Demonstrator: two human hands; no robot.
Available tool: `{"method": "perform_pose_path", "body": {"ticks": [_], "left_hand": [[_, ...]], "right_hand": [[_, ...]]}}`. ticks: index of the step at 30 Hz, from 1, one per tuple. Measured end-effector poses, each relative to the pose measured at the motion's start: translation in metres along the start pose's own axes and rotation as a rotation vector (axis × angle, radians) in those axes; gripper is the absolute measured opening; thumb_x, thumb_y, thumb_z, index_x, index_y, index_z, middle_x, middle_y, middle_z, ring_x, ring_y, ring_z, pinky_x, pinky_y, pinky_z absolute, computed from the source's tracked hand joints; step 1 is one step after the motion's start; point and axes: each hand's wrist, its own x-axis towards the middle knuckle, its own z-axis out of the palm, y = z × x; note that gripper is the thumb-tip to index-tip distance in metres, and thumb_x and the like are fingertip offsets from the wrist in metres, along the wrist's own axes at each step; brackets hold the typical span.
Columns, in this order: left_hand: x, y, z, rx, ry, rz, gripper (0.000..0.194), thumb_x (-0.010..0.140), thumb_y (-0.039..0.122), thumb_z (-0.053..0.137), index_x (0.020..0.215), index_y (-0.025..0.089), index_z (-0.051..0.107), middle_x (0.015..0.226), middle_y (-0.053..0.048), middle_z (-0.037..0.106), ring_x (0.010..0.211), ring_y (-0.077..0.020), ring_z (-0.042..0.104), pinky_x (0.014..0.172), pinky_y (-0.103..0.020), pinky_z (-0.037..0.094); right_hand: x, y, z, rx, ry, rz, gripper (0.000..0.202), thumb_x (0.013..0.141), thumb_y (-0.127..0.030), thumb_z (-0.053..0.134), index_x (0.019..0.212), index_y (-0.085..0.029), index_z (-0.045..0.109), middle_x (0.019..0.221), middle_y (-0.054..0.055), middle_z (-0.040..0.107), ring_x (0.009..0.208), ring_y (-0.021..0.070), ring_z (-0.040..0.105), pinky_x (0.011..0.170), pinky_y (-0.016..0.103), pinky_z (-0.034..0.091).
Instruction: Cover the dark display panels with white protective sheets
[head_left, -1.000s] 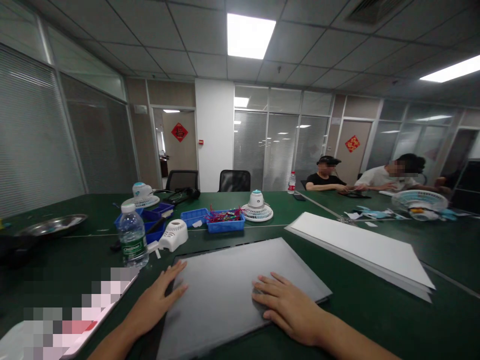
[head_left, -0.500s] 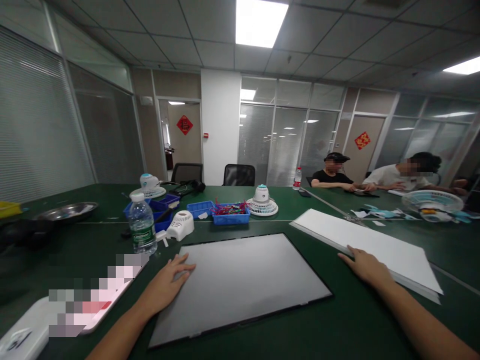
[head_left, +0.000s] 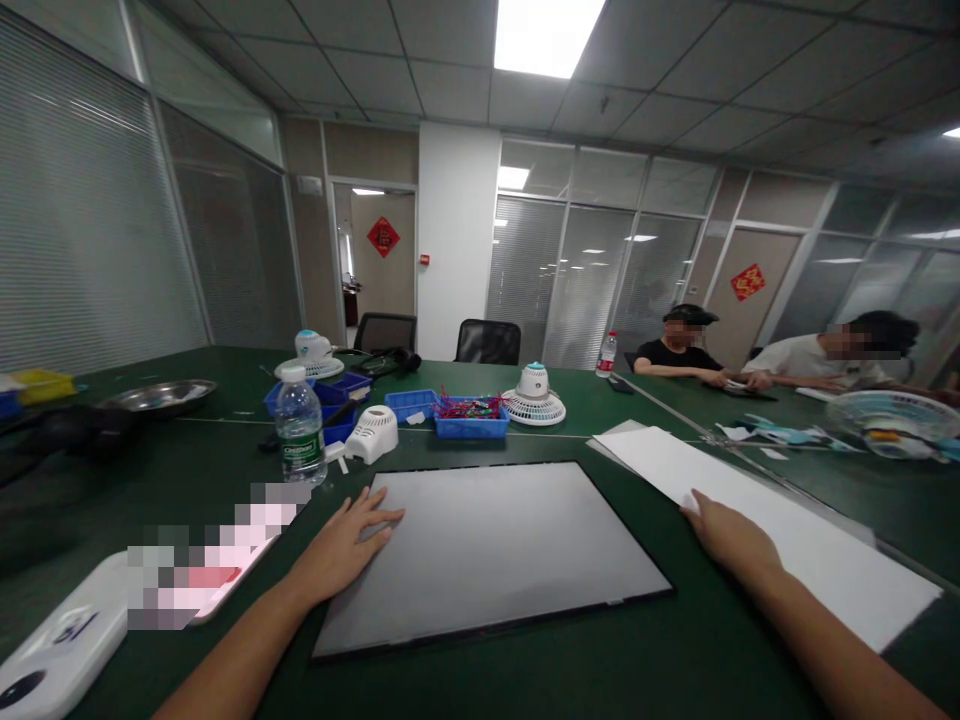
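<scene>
A grey rectangular panel [head_left: 502,550] with a thin black edge lies flat on the green table [head_left: 585,660]. My left hand [head_left: 349,540] rests with spread fingers on the panel's left edge and holds nothing. At the right, my right hand [head_left: 731,535] has its thumb and fingers closed on the near edge of a white sheet [head_left: 810,560]. More pale sheet material [head_left: 611,450] shows beneath that sheet, which sits askew over it.
A water bottle [head_left: 300,430], a white housing [head_left: 373,433] and blue trays [head_left: 471,425] stand behind the panel. A small fan [head_left: 534,398] is beside them. Phones [head_left: 67,630] lie at left. Two people [head_left: 679,350] sit at far right.
The top white sheet has shifted toward me and to the right with my right hand, uncovering sheet material behind it. My left hand stays on the panel. The whole view has turned slightly.
</scene>
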Motion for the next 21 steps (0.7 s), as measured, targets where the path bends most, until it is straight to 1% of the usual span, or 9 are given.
{"method": "perform_pose_path", "body": {"ticks": [3,5,8,10,12,14,16,19,21], "left_hand": [[0.0,-0.002,0.002,-0.002,-0.002,-0.003,0.049,0.095,0.049,0.045,0.138,0.032,0.061,0.163,-0.003,0.034,0.153,-0.0311,0.018,0.124,-0.057,0.013],[0.0,-0.002,0.001,0.006,-0.008,-0.004,0.05,0.095,0.049,0.043,0.139,0.031,0.06,0.164,-0.003,0.033,0.154,-0.0307,0.017,0.124,-0.057,0.013],[-0.001,0.002,0.0,0.025,0.001,0.014,0.053,0.096,0.05,0.041,0.143,0.03,0.055,0.164,-0.004,0.033,0.154,-0.0306,0.017,0.124,-0.058,0.013],[-0.003,0.005,-0.001,0.033,0.011,0.025,0.055,0.096,0.05,0.041,0.146,0.029,0.052,0.164,-0.005,0.033,0.154,-0.0312,0.018,0.124,-0.058,0.015],[-0.004,0.008,-0.002,0.027,0.014,0.027,0.058,0.097,0.05,0.04,0.149,0.027,0.048,0.164,-0.005,0.033,0.153,-0.0322,0.018,0.124,-0.058,0.017],[-0.005,0.009,-0.002,-0.01,0.017,0.009,0.061,0.097,0.053,0.037,0.152,0.026,0.044,0.164,-0.005,0.032,0.153,-0.0326,0.018,0.124,-0.057,0.018],[-0.005,0.008,0.0,-0.084,0.036,-0.039,0.066,0.099,0.058,0.03,0.155,0.025,0.037,0.165,-0.005,0.031,0.153,-0.0321,0.02,0.123,-0.056,0.019],[-0.004,0.001,0.003,-0.204,0.097,-0.085,0.069,0.1,0.061,0.018,0.158,0.025,0.031,0.164,-0.006,0.032,0.151,-0.0298,0.025,0.123,-0.054,0.022],[-0.003,-0.004,0.005,-0.223,0.115,-0.081,0.07,0.099,0.062,0.018,0.158,0.025,0.031,0.163,-0.007,0.034,0.151,-0.0294,0.028,0.123,-0.053,0.023]], "right_hand": [[-0.006,-0.006,-0.012,-0.031,-0.01,0.006,0.041,0.096,-0.029,0.033,0.108,-0.013,0.069,0.097,0.019,0.073,0.088,0.0312,0.071,0.073,0.042,0.052],[-0.011,-0.013,-0.024,-0.056,0.016,0.023,0.038,0.095,-0.025,0.032,0.098,-0.012,0.068,0.087,0.019,0.072,0.078,0.032,0.071,0.066,0.042,0.05],[-0.02,-0.033,-0.044,-0.073,0.096,0.009,0.041,0.099,-0.027,0.027,0.102,-0.012,0.064,0.084,0.019,0.071,0.073,0.0318,0.071,0.063,0.041,0.05],[-0.028,-0.054,-0.054,-0.063,0.147,-0.066,0.044,0.102,-0.032,0.024,0.109,-0.013,0.063,0.086,0.018,0.072,0.075,0.0307,0.071,0.066,0.041,0.051],[-0.039,-0.082,-0.06,-0.033,0.174,-0.207,0.043,0.104,-0.035,0.026,0.116,-0.016,0.063,0.097,0.016,0.074,0.086,0.0293,0.072,0.075,0.04,0.052],[-0.056,-0.113,-0.062,0.012,0.174,-0.389,0.035,0.103,-0.035,0.034,0.121,-0.024,0.063,0.11,0.01,0.074,0.099,0.0251,0.071,0.086,0.037,0.051],[-0.077,-0.144,-0.06,0.084,0.161,-0.619,0.029,0.102,-0.032,0.043,0.119,-0.027,0.065,0.112,0.006,0.075,0.101,0.0211,0.071,0.09,0.033,0.051],[-0.111,-0.184,-0.059,0.195,0.144,-0.946,0.025,0.102,-0.028,0.045,0.112,-0.022,0.068,0.108,0.008,0.076,0.095,0.0212,0.072,0.085,0.033,0.053],[-0.128,-0.201,-0.063,0.256,0.123,-1.057,0.027,0.103,-0.028,0.044,0.111,-0.02,0.068,0.115,0.008,0.075,0.104,0.0224,0.07,0.086,0.033,0.054]]}}
